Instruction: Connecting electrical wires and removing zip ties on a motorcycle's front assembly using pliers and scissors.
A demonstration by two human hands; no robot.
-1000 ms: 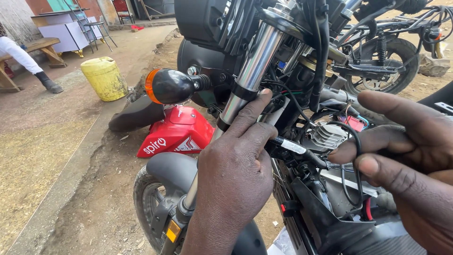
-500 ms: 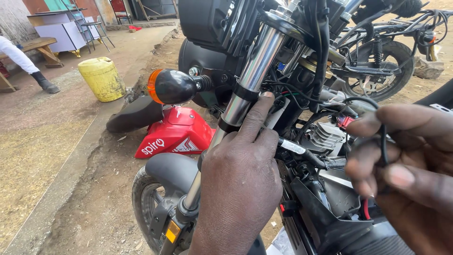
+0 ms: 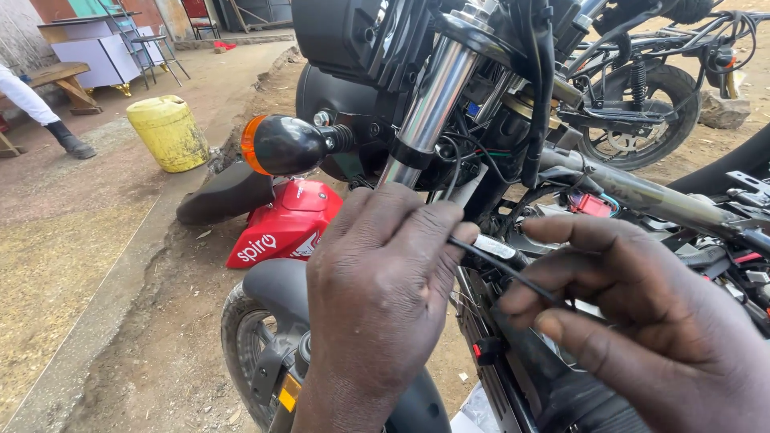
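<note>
Your left hand [image 3: 377, 297] is in the lower middle of the view, with its back toward the camera, in front of the motorcycle's front fork. Its fingers [image 3: 417, 232] are curled closed, and the thin black wire [image 3: 513, 277] comes out from under the fingertips at the hand's right side. You cannot see the fingertips themselves, so it is not sure if they pinch the wire or only press on it.

From there the wire runs down and to the right, past a short white sleeve [image 3: 493, 246] on the cable just beside your left fingers. It then reaches your right hand [image 3: 642, 321] at the lower right corner of the view. The right hand's fingers [image 3: 577, 232] are bent around the wire, with the upper finger above it and a lower finger [image 3: 593, 333] under it, so the wire passes between them and touches them. The stretch between both hands looks straight and tight.

Behind your left hand stands the chrome fork tube [image 3: 433, 100], going up to the top edge. To its left is the orange turn signal [image 3: 277, 144] on its black stalk. Below that a red body panel [image 3: 285, 224] lies on the ground, near the front wheel [image 3: 257, 353]. A yellow jerrycan [image 3: 168, 132] stands well apart, at the upper left.
</note>
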